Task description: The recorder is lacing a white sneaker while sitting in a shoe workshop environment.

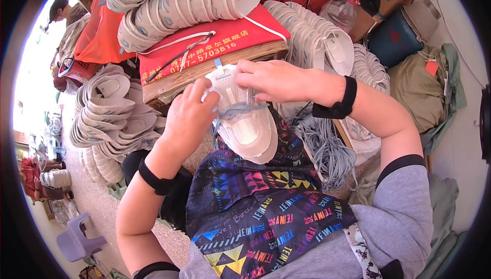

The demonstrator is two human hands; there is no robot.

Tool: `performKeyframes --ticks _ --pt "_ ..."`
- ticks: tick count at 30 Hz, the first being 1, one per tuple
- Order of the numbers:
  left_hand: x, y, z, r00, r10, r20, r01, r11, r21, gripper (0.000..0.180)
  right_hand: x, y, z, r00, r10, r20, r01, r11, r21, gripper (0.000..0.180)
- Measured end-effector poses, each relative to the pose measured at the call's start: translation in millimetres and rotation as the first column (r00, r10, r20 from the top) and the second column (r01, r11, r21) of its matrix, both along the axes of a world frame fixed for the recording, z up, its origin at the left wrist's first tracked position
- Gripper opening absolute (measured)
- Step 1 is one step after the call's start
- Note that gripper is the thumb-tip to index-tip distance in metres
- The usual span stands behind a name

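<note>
A white shoe upper (253, 138) with a mesh toe lies over my lap at the near edge of the worktable, toe toward me. Grey-blue shoelace (239, 110) crosses its eyelet area, and a small light-blue tab tops the tongue. My left hand (189, 115) has its fingers curled on the upper's left edge, near the eyelets. With bent fingers, my right hand (279, 80) grips the opposite edge beside the tongue. Its fingertips partly cover that eyelet row, so the exact lace ends there are hidden. A dark patterned apron (255, 192) lies beneath.
Nested shoe uppers (184, 13) rest on a red printed bag (225, 41) atop the wooden table (215, 74). More stacks (105, 110) stand at left and right. A bundle of grey-blue laces (327, 151) hangs right of my lap. A purple stool (79, 238) and another person (76, 28) are at left.
</note>
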State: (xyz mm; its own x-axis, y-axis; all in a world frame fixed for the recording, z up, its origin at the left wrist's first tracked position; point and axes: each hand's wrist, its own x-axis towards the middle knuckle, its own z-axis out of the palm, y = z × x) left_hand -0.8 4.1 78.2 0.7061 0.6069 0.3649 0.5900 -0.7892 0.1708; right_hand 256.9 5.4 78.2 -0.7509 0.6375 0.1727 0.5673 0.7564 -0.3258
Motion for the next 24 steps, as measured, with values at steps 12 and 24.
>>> performKeyframes --ticks 12,24 --pt "-8 18 -19 1.0 0.004 -0.024 -0.015 0.892 -0.452 0.018 -2 7 -15 0.992 -0.082 -0.092 0.056 0.966 -0.251 0.021" --pt "3 12 -62 0.887 0.293 0.358 -0.065 0.845 -0.531 0.025 -22 -14 -27 0.866 -0.461 -0.192 0.395 0.867 -0.303 0.019"
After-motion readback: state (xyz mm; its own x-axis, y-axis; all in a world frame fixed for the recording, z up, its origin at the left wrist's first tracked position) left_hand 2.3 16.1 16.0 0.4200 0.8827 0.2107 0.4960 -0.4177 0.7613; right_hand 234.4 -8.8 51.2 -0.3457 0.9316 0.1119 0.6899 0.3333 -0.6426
